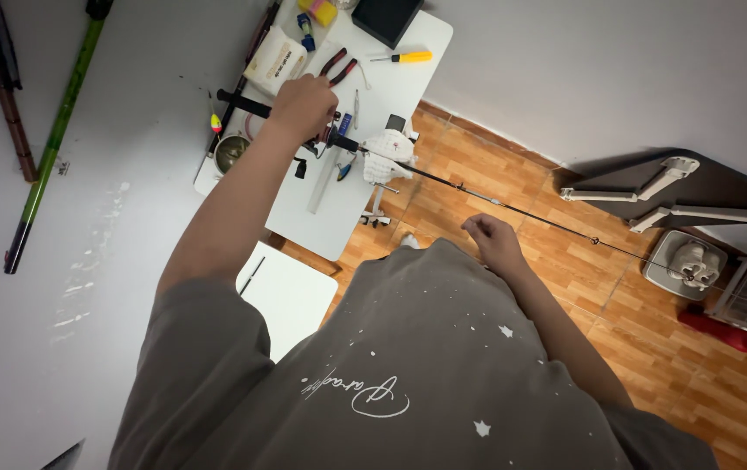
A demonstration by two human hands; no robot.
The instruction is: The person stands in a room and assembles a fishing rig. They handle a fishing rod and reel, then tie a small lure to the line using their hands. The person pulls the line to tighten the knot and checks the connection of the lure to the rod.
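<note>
Black and slim, the fishing rod point(443, 178) lies across the white table point(304, 209), its thick handle end near the table's left edge and its thin tip running off the right edge, out over the orange tiled floor point(652, 348) towards a small white fan point(685, 263). From the head camera, the left hand point(304, 104) is closed around the rod's grip near the reel seat, fingers wrapped over it. The right hand point(491, 239) hangs loosely curled over the floor, just below the thin shaft; whether it pinches a line I cannot tell. Red-handled pliers point(338, 66) and a yellow-handled screwdriver point(404, 57) lie towards the table's far edge, with a small round tin point(231, 151) at its left corner. A green pole point(51, 139) leans on the wall. To my mind, working well here means keeping the grip steady on the table so the long, whippy shaft stays level and straight.
</note>
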